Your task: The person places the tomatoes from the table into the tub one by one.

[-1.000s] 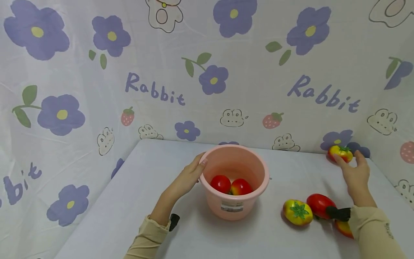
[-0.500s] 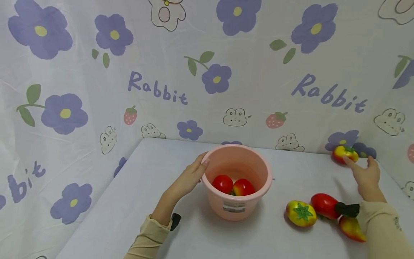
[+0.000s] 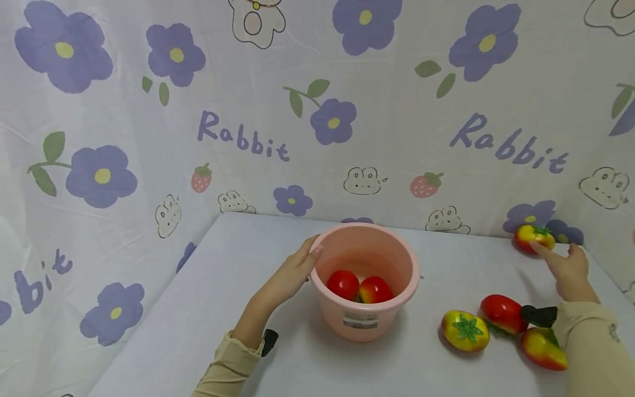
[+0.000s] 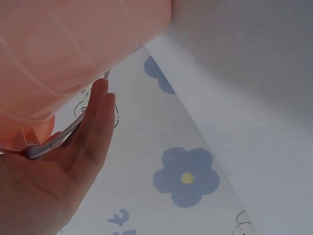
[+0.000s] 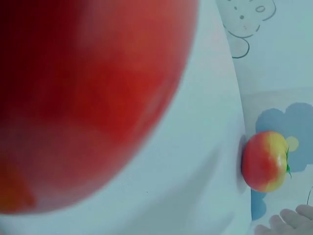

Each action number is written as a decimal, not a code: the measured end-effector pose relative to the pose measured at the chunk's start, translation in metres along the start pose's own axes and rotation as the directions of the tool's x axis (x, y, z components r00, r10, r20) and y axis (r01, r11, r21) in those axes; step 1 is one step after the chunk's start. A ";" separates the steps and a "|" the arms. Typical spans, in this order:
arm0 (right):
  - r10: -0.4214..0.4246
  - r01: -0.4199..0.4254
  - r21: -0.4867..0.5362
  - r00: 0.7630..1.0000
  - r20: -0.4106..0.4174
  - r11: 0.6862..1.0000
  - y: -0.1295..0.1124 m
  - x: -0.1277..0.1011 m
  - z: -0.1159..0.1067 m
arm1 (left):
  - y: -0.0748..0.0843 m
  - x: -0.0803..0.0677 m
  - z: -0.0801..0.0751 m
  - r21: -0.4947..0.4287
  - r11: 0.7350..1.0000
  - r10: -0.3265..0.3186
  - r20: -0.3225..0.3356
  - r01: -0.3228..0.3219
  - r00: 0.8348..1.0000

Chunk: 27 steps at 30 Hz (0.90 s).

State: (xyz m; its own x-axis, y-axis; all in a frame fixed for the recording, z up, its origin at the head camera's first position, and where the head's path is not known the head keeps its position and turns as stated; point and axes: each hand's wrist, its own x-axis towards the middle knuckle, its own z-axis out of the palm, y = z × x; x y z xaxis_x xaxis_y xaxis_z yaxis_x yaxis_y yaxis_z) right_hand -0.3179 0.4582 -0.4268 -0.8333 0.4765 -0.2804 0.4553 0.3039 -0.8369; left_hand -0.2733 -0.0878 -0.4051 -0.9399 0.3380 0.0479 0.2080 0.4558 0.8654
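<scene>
The head view looks forward and down from above the counter [image 3: 248, 259], far enough back to show both hands and the flower cloth behind. The left wrist view sits very low and close, looking up past the left hand [image 4: 58, 166] at the side of the pink bucket [image 4: 63, 54]; the head view shows that bucket [image 3: 367, 275] too. The right wrist view lies low by a blurry red fruit [image 5: 83, 98] and faces the far tomato [image 5: 265, 160], also seen from the head [image 3: 533, 238].

You are looking at a white table [image 3: 258, 259] sitting against a hanging cloth backdrop [image 3: 248, 110] showing purple flowers, rabbits, strawberries and the word "Rabbit".
</scene>
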 end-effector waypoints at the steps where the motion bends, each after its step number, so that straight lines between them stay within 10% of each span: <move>1: 0.011 -0.011 0.001 1.000 0.007 1.000 -0.001 0.002 0.000 | -0.001 0.001 0.000 -0.001 1.000 0.005 0.000 -0.005 1.000; 23: -0.056 0.054 -0.153 0.998 -0.005 0.987 -0.033 0.014 0.005 | 0.000 0.000 -0.002 -0.031 0.999 -0.022 0.018 0.023 1.000; 27: -0.051 0.044 -0.146 0.998 -0.047 0.988 -0.014 0.051 0.002 | 0.002 -0.001 -0.002 -0.040 0.999 -0.014 0.026 0.015 1.000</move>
State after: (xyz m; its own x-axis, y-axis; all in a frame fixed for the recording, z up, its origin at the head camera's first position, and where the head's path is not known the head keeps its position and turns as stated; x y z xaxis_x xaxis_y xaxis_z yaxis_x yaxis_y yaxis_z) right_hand -0.3673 0.4767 -0.4303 -0.8400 0.4982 -0.2149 0.4592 0.4419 -0.7707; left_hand -0.2724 -0.0890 -0.4026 -0.9352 0.3533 0.0227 0.1830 0.4275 0.8853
